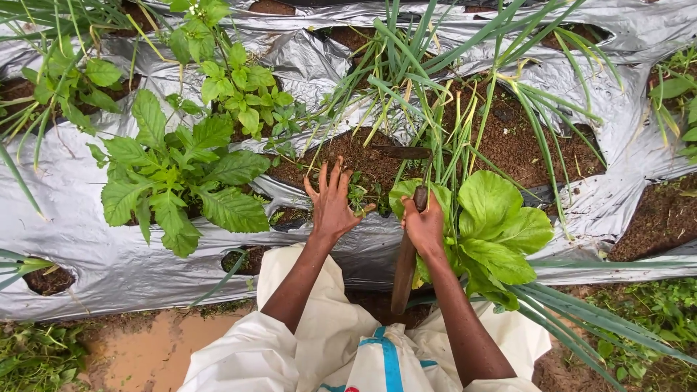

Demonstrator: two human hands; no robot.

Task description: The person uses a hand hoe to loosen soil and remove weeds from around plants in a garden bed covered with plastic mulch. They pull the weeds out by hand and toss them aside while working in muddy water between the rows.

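Hiding partly behind broad leaves, the long brown wooden-handled hoe (406, 261) sits clenched in the right hand (425, 226); left hand (332, 203) splays over crumbly soil.

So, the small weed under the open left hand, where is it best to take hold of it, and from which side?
Probably low on the stems of the small weed, just above the soil, coming from above. The left hand already hangs over it with fingers spread, and the right hand holds the wooden-handled hoe. A low grip is less likely to tear the thin leaves off.
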